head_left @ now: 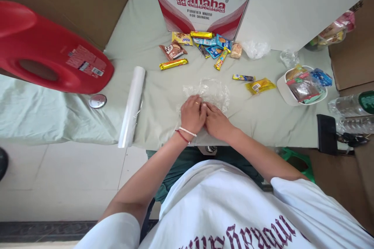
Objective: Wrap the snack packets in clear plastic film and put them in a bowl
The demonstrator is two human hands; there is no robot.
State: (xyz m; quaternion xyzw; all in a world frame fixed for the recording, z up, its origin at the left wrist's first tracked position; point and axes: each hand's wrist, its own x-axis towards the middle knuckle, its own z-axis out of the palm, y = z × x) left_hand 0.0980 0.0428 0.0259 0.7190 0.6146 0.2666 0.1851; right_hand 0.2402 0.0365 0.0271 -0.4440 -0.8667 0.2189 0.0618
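Crumpled clear plastic film [214, 89] lies near the front edge of the cloth-covered table [157, 101]; whether it is a bag or a loose sheet I cannot tell. My left hand [193, 114] rests on its near left part, fingers bent and pressed together on the plastic. Close against it, my right hand [217, 120] is closed on the near right part, with the two thumbs side by side. What lies beneath the palms is hidden. To the left is a white roll of plastic film [132, 105], its near end reaching the table edge.
Wrapped snacks [201, 44] lie before a Wahaba-marked water carton [203, 4]. A wrapped stick [243, 78] and a yellow packet [260, 85] lie right, beside a white tub [283, 91] of packets. A red jug [58, 54] is left; plastic bottles [347, 105] and a black phone-like object [326, 134] are far right.
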